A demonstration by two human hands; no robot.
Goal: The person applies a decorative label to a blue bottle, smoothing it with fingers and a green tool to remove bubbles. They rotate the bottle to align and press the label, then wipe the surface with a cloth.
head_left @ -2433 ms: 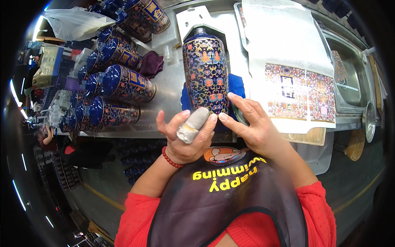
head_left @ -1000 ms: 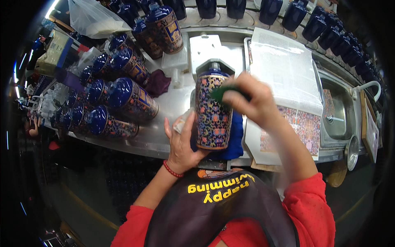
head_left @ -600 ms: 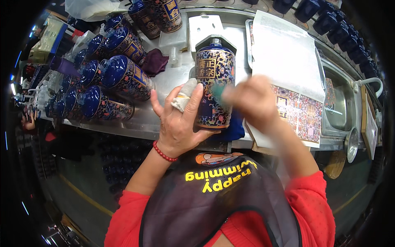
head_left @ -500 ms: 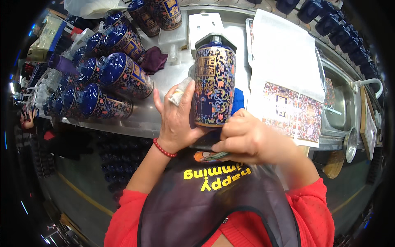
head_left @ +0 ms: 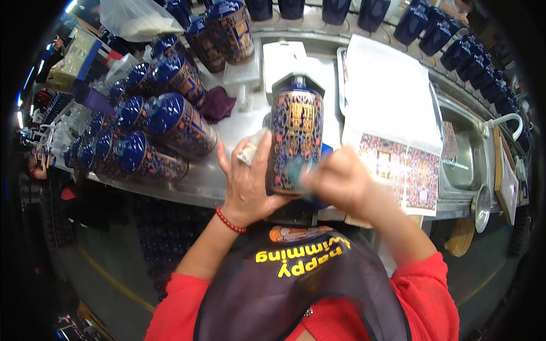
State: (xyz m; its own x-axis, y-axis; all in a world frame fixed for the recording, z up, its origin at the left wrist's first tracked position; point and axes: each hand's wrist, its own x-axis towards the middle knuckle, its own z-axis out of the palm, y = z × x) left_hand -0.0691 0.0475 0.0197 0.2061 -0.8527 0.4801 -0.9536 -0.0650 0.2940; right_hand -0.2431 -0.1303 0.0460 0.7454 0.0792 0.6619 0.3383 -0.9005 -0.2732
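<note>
A dark blue bottle [head_left: 297, 128] with a colourful floral pattern and gold lettering lies in front of me, its neck pointing away, by a dark angular support [head_left: 316, 85]. My left hand [head_left: 245, 179] holds it at the lower left, thumb under the base and the other fingers spread along its side. White wrapping [head_left: 248, 153] covers part of one finger. My right hand [head_left: 346, 179], smeared by motion, pinches a small flat green piece [head_left: 297, 170] over the bottle's lower right front. Behind that hand, a bit of blue material [head_left: 326, 150] shows.
Several patterned bottles [head_left: 185, 122] lie at the left, beside a purple cloth [head_left: 217, 105]. At the right are white paper [head_left: 387, 85], printed pattern sheets [head_left: 398, 170] and a sink [head_left: 463, 176]. Dark blue bottles [head_left: 335, 10] line the far side.
My right hand has risen from below the bottle's base to its lower front, bringing the green piece up. My left hand keeps its hold. The whole view has shifted slightly.
</note>
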